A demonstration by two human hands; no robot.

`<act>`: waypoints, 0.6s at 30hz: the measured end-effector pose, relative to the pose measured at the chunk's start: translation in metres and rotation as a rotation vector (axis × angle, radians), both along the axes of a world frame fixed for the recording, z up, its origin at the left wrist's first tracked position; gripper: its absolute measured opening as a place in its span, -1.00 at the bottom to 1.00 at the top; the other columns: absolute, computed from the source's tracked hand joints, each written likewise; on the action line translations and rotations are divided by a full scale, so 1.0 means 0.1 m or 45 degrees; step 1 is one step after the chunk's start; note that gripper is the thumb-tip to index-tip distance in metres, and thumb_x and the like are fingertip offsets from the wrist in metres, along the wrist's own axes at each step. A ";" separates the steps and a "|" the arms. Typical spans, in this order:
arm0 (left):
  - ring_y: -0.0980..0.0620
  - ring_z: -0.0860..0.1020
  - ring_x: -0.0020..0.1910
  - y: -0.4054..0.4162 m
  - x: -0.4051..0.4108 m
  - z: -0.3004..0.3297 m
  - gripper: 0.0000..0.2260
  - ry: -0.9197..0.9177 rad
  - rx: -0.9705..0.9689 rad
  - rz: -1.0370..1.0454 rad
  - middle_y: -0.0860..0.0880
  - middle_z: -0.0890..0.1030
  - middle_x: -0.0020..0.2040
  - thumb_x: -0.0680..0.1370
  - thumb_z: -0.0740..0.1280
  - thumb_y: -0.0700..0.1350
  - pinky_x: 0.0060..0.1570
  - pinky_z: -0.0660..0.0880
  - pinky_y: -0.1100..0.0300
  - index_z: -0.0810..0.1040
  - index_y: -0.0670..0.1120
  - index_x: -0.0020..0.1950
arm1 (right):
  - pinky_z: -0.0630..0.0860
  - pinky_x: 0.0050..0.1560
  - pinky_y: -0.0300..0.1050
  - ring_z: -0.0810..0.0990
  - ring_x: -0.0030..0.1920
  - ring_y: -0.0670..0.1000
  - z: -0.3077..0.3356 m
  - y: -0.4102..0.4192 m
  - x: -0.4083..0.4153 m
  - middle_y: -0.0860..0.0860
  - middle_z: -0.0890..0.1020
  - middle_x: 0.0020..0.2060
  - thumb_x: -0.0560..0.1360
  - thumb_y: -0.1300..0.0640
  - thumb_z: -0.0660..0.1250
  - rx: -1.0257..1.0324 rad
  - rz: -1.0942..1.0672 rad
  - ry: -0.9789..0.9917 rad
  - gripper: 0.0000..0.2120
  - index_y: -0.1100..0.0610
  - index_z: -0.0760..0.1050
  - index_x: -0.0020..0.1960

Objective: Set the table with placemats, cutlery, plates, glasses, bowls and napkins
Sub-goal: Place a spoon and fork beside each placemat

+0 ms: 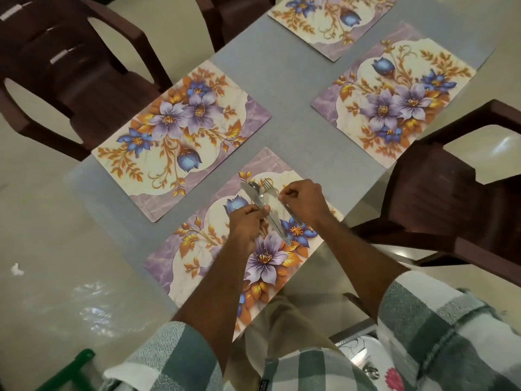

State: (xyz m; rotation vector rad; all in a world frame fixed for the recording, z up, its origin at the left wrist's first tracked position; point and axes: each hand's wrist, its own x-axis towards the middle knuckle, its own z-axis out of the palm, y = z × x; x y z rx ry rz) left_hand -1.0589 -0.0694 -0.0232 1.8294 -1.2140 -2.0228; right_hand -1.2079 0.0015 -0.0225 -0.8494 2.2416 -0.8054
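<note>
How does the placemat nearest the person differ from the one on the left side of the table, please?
The nearest placemat is partly covered by both hands, the left hand and right hand, holding a knife, spoon and fork above it; the left placemat lies fully exposed and bare. Their long sides run at right angles. Both share the same purple floral print.

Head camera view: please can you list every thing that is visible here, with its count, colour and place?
table: one, grey, centre.
placemats: four, purple and cream with flowers, on the table.
knife: one, silver, in the left hand, over the nearest placemat.
spoon: one, silver, beside the knife.
fork: one, silver, at the right hand.
chairs: at least three, dark brown, around the table.
left hand: closed on cutlery.
right hand: pinching the fork.
sleeves: two, green and white checked, bottom.
</note>
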 end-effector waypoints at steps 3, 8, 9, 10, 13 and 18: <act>0.03 0.47 -0.44 -0.01 -0.02 -0.02 -0.86 0.005 0.022 -0.002 -0.07 0.59 -0.37 0.53 0.49 -0.14 -0.51 0.36 0.32 0.62 -0.17 -0.18 | 0.58 -0.13 -0.15 0.67 -0.24 -0.09 0.02 0.05 0.13 -0.01 0.73 -0.26 0.48 0.04 0.50 -0.041 0.101 -0.143 -0.83 0.15 0.74 -0.12; -0.03 0.54 -0.36 -0.04 -0.01 -0.05 -0.87 0.027 0.032 0.031 -0.13 0.65 -0.29 0.52 0.50 -0.13 -0.37 0.45 0.23 0.66 -0.18 -0.14 | 0.64 -0.10 -0.10 0.69 -0.21 -0.11 -0.05 0.07 0.16 -0.06 0.72 -0.22 0.39 0.10 0.58 -0.034 0.147 -0.297 -0.86 0.13 0.73 -0.09; -0.04 0.55 -0.35 -0.04 -0.01 -0.05 -0.86 0.030 0.031 0.037 -0.13 0.66 -0.27 0.52 0.51 -0.13 -0.37 0.46 0.23 0.66 -0.20 -0.12 | 0.66 -0.08 -0.06 0.70 -0.20 -0.08 -0.06 0.07 0.16 -0.04 0.73 -0.21 0.37 0.12 0.59 -0.021 0.156 -0.309 -0.84 0.14 0.73 -0.08; -0.03 0.55 -0.35 -0.04 -0.02 -0.05 -0.85 0.032 0.024 0.037 -0.13 0.66 -0.27 0.52 0.51 -0.12 -0.39 0.46 0.25 0.66 -0.21 -0.10 | 0.67 -0.06 -0.04 0.71 -0.19 -0.05 -0.04 0.07 0.17 -0.02 0.73 -0.21 0.36 0.15 0.60 -0.019 0.148 -0.324 -0.84 0.16 0.72 -0.08; 0.02 0.54 -0.38 -0.05 -0.04 -0.04 -0.81 -0.001 -0.027 0.015 -0.09 0.65 -0.28 0.52 0.51 -0.09 -0.45 0.44 0.29 0.67 -0.22 -0.05 | 0.64 -0.03 -0.08 0.70 -0.17 -0.02 0.00 0.06 0.15 0.04 0.73 -0.21 0.37 0.25 0.59 -0.049 0.032 -0.384 -0.87 0.21 0.72 -0.09; -0.03 0.58 -0.30 -0.08 0.03 -0.05 -0.80 -0.023 -0.069 -0.012 -0.16 0.69 -0.20 0.52 0.51 -0.07 -0.33 0.49 0.24 0.69 -0.22 -0.06 | 0.60 0.05 -0.08 0.68 -0.13 -0.04 0.02 0.10 -0.12 0.02 0.73 -0.20 0.40 0.22 0.57 0.007 -0.161 -0.335 -0.89 0.15 0.72 -0.08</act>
